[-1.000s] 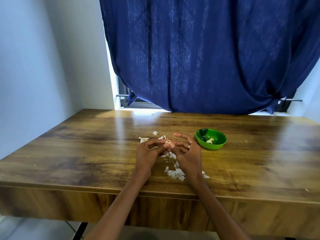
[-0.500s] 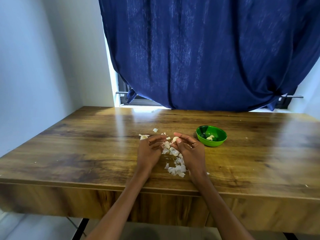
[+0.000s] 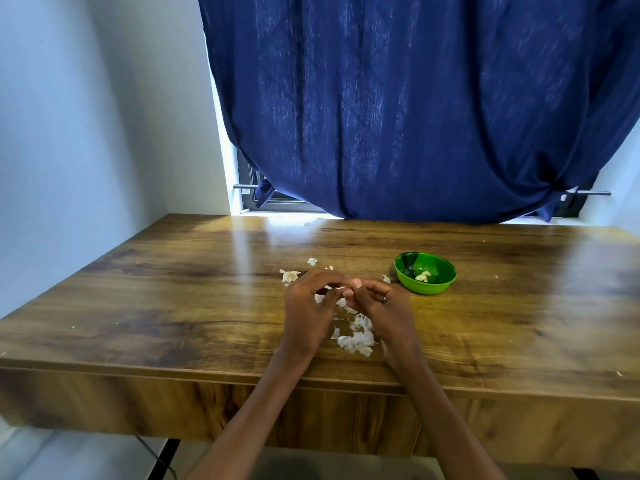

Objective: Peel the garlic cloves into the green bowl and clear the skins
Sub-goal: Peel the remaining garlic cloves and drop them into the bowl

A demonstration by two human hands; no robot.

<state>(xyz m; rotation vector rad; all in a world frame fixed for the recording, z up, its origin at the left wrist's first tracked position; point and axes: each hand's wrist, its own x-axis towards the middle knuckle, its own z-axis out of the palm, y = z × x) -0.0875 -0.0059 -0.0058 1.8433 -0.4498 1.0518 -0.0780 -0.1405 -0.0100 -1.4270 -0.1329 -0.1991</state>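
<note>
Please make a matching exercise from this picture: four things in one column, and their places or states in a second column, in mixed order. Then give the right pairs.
Things:
1. green bowl
2. garlic skins
3. blue curtain
4. left hand

Places or states:
A. hangs behind the table's far edge
B. loose heap between the wrists
C. fingertips meeting the right hand over the table
D. holds pale cloves

Pairs: 1-D, 2-B, 3-A, 4-C

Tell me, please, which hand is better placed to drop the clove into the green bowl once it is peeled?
Probably the right hand: the bowl sits on its side, just beyond its knuckles, while the left hand would have to cross over. Both hands pinch the clove now.
</note>
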